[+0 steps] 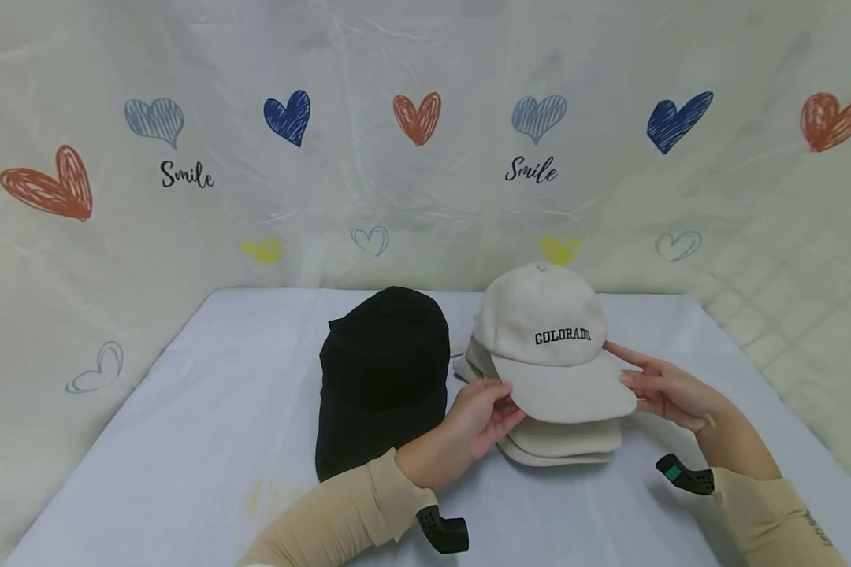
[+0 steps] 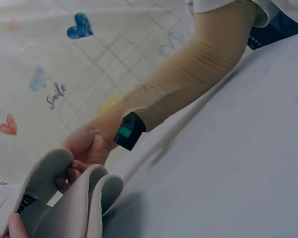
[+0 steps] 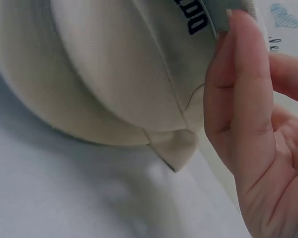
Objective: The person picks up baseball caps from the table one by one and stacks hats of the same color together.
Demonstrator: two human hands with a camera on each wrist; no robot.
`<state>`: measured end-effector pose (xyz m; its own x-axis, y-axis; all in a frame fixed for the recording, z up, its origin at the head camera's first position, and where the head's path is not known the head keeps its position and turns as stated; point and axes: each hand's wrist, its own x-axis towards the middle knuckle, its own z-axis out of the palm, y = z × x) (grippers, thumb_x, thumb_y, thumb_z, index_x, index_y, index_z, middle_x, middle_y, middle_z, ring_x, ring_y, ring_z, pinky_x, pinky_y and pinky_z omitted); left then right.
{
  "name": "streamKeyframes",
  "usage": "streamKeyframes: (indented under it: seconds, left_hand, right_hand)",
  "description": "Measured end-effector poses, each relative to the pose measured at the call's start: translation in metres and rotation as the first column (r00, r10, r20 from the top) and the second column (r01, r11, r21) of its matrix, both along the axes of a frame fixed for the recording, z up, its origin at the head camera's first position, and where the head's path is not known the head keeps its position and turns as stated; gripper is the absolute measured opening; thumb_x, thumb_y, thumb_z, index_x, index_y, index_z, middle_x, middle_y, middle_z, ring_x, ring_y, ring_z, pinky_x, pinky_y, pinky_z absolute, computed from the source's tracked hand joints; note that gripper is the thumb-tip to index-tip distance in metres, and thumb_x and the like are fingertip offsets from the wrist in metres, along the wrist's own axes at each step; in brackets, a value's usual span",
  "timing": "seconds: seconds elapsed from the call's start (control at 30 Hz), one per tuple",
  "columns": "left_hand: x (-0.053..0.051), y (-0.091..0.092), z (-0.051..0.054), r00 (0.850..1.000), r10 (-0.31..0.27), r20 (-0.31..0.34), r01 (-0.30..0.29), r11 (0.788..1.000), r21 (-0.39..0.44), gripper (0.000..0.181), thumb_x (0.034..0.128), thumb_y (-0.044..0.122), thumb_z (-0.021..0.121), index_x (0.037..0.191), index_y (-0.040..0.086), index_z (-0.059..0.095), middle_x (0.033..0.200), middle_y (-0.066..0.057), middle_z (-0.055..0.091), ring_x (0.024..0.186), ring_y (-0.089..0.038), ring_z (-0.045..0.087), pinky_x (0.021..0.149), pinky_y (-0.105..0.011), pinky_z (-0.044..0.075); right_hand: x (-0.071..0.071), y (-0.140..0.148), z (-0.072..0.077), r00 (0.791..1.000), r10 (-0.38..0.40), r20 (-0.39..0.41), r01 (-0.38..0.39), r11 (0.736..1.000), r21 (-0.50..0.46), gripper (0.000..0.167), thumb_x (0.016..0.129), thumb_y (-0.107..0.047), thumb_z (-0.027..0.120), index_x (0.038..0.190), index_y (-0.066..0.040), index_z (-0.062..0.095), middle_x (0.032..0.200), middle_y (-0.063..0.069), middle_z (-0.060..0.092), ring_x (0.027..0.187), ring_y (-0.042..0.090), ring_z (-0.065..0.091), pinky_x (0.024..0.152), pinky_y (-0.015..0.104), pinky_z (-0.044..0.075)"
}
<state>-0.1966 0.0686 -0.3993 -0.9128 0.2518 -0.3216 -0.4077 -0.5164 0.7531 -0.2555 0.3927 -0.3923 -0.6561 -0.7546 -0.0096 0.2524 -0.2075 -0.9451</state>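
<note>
A cream baseball cap (image 1: 546,311) with COLORADO lettering sits at the top of a stack. My left hand (image 1: 478,421) pinches the left edge of its brim. At the brim's right edge, my right hand (image 1: 674,394) grips it between thumb and fingers, one finger stretched along the crown. Under it lie other cream caps (image 1: 567,441), brims toward me. In the left wrist view the top brim (image 2: 47,163) is raised a little off the brims below. The right wrist view has my right hand (image 3: 258,114) close up, beside the lower caps (image 3: 109,69).
A black cap (image 1: 383,354) lies left of the stack, partly behind my left forearm. Everything rests on a table with a white cloth (image 1: 184,441). A pale backdrop (image 1: 468,205) printed with hearts stands behind the table's far edge.
</note>
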Motion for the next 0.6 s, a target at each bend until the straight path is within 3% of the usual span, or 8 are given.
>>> streamKeyframes:
  seconds: [0.27, 0.4, 0.6]
  left_hand:
    - [0.009, -0.001, -0.011, 0.999, -0.012, 0.038, 0.017, 0.990, -0.142, 0.015, 0.1015, 0.001, 0.057, 0.115, -0.001, 0.054, 0.087, -0.009, 0.056, 0.076, -0.016, 0.060, 0.091, -0.039, 0.057]
    - [0.013, -0.002, -0.016, 0.999, -0.024, 0.047, 0.032, 0.984, -0.177, 0.018, 0.1008, 0.001, 0.059, 0.118, -0.002, 0.054, 0.087, -0.009, 0.057, 0.075, -0.016, 0.062, 0.088, -0.037, 0.058]
    - [0.016, -0.005, -0.020, 0.997, -0.047, 0.056, 0.058, 0.977, -0.205, 0.009, 0.0999, 0.001, 0.060, 0.107, 0.004, 0.055, 0.085, -0.008, 0.059, 0.071, -0.015, 0.064, 0.083, -0.034, 0.060]
  right_hand:
    - [0.004, 0.004, -0.012, 0.997, 0.077, 0.013, -0.078, 0.995, 0.066, 0.068, 0.108, 0.009, 0.028, 0.148, -0.039, 0.053, 0.121, 0.005, 0.069, 0.105, 0.017, 0.070, 0.089, 0.030, 0.057]
    - [0.006, 0.004, -0.016, 0.998, 0.063, 0.010, -0.063, 0.990, 0.126, 0.067, 0.108, 0.007, 0.032, 0.145, -0.043, 0.054, 0.122, 0.005, 0.069, 0.103, 0.017, 0.070, 0.088, 0.032, 0.057]
    - [0.010, 0.005, -0.016, 0.999, 0.033, 0.005, -0.033, 0.975, 0.221, 0.066, 0.108, 0.005, 0.037, 0.141, -0.049, 0.055, 0.125, 0.005, 0.069, 0.106, 0.019, 0.070, 0.089, 0.034, 0.057]
